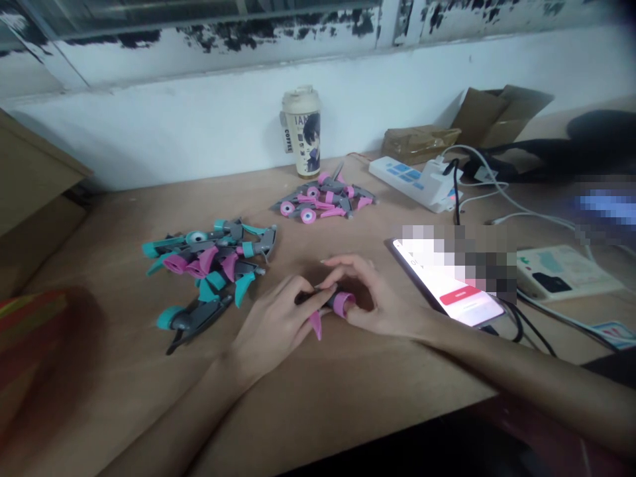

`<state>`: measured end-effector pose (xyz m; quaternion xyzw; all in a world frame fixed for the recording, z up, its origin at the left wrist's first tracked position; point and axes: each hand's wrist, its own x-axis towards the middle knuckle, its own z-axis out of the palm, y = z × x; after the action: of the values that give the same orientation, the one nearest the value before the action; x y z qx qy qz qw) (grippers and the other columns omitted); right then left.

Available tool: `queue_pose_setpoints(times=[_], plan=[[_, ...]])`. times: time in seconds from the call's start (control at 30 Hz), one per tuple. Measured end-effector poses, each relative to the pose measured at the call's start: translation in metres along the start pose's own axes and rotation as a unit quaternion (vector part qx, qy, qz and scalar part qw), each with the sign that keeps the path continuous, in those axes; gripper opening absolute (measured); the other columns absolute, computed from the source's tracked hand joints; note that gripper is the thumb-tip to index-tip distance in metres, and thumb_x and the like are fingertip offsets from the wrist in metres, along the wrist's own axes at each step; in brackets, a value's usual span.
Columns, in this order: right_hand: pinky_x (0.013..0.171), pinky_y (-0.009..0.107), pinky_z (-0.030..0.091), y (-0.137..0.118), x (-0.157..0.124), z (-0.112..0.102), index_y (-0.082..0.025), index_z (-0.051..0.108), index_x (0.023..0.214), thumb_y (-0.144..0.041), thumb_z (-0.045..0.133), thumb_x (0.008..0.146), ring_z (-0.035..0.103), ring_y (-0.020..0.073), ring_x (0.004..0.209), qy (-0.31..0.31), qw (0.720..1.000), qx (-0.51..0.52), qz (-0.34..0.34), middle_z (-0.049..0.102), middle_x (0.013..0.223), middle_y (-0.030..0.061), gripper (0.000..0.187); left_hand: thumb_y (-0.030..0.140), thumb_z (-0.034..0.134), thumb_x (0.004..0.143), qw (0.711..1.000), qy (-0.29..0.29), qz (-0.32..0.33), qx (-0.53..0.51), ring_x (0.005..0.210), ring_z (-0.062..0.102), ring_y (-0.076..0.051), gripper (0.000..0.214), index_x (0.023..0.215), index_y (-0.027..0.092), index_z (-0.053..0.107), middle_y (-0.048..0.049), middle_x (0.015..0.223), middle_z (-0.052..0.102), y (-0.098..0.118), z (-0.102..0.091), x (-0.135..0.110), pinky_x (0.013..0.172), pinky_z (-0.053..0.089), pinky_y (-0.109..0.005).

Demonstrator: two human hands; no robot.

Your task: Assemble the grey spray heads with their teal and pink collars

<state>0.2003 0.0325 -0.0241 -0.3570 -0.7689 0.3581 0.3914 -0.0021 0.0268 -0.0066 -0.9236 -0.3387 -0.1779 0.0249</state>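
Note:
My left hand [272, 321] is closed on a pink-and-grey plastic piece [342, 304]. A pink pointed fin sticks out below the fingers, and much of the grey body is hidden. From the right, my right hand [370, 291] grips the end with the pink ring between thumb and fingers. Left of my hands lies a pile of teal, pink and grey plastic pieces [209, 258]. One grey piece with a teal ring [196, 322] lies at its near side. Farther back is a second heap of pink-and-grey pieces [322, 199].
A coffee cup [303, 132] stands against the wall. Right of my hands lies a lit phone [452, 291], with a white power strip [412, 180], cables and a power bank [566, 271] beyond. Cardboard [501, 116] sits at the back right; a cardboard box [34, 172] is at left.

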Motion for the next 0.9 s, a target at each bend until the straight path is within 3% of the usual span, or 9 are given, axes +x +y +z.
queue_pose_setpoints(times=[0.17,0.33,0.67,0.9], plan=[[0.095,0.046,0.038,0.002,0.001,-0.002,-0.026,0.042,0.122,-0.027,0.067,0.073,0.055,0.0222,0.107,-0.02,1.0,-0.001,0.017,0.065,0.102,0.0034,0.055,0.026,0.058,0.084,0.993,0.053,-0.025,-0.099,0.083,0.056,-0.016,0.021,0.103,0.021,0.064,-0.0045,0.093,0.057,-0.003,0.003,0.001,0.071,0.049,-0.029],[0.09,0.044,0.042,-0.004,0.0,-0.004,-0.026,0.047,0.117,-0.041,0.066,0.074,0.054,0.0238,0.108,-0.001,0.998,-0.029,0.057,0.063,0.107,0.0058,0.05,0.025,0.059,0.083,0.985,0.089,-0.029,-0.145,0.09,0.056,-0.016,0.031,0.115,0.027,0.059,-0.0036,0.099,0.056,-0.004,0.005,0.003,0.075,0.049,-0.03],[0.091,0.043,0.04,-0.007,-0.001,0.002,-0.025,0.052,0.109,-0.029,0.064,0.074,0.052,0.0229,0.108,-0.013,0.991,0.034,0.126,0.059,0.113,0.0045,0.038,0.019,0.06,0.082,0.988,0.106,-0.011,-0.114,0.089,0.055,-0.018,0.023,0.105,0.02,0.062,-0.0056,0.096,0.059,0.008,0.004,0.005,0.076,0.048,-0.033],[0.092,0.043,0.031,-0.02,0.001,0.006,-0.021,0.052,0.099,-0.013,0.053,0.073,0.053,0.0189,0.096,0.0,0.993,-0.067,0.092,0.062,0.098,0.0016,0.027,0.016,0.057,0.083,0.993,0.079,0.019,-0.084,0.088,0.054,-0.02,0.021,0.103,0.016,0.061,-0.0073,0.094,0.06,0.01,0.009,0.008,0.075,0.049,-0.036]])
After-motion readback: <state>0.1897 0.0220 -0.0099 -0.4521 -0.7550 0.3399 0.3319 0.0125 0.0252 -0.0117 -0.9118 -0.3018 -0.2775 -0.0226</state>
